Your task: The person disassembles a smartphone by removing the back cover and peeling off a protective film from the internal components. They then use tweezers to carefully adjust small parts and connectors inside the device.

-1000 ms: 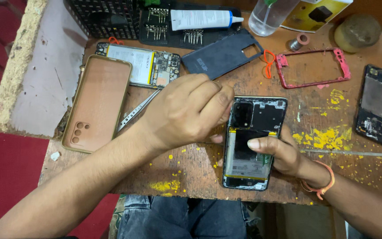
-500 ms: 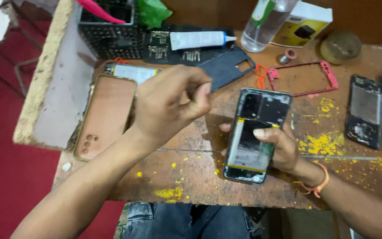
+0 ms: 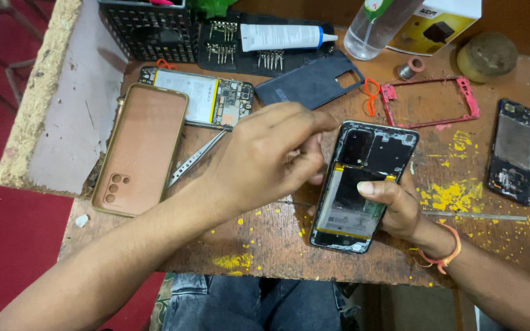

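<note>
- We see the right hand (image 3: 397,205) gripping an opened phone (image 3: 363,184) with its back cover off, near the middle of the wooden table (image 3: 265,245); the thumb lies across the battery and the other fingers curl underneath, shut on its right edge.
- The left hand (image 3: 271,156) sits at 9 o'clock from the phone, its fingers drawn together in a pinch touching the phone's upper left edge; we cannot tell whether anything small is held between them.
- Metal tweezers (image 3: 194,158) lie on the table at 9 o'clock from the left hand, partly under it.
- A tan phone case (image 3: 139,147) lies farther out at 9 o'clock, beside a second stripped phone (image 3: 200,98) with a white battery.
- A dark back cover (image 3: 308,83) rests at 12 o'clock from the left hand.
- A red phone frame (image 3: 430,101) lies at 1 o'clock from the held phone.
- Yellow specks (image 3: 452,196) dot the table at 3 o'clock from the right hand.
</note>
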